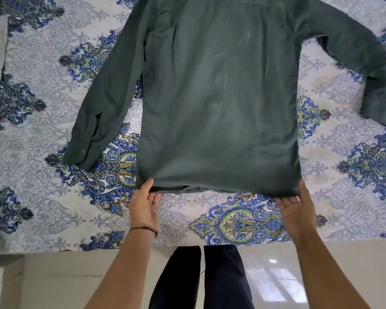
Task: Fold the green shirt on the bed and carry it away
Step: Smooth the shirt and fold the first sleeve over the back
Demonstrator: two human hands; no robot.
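On the bed [42, 197], green shirt [218, 97] lay flat, back up. Left hand [145, 204] and right hand [295, 208] each pinched a hem corner; an uneven pull could skew it and bunch the fold.

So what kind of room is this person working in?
Most likely a bedroom in a home. A wide bed with a blue-patterned cover fills the view, a green shirt lies spread on it, and a glossy pale floor shows at the near edge.

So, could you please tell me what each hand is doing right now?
The left hand pinches the shirt hem.
The right hand pinches the shirt hem.
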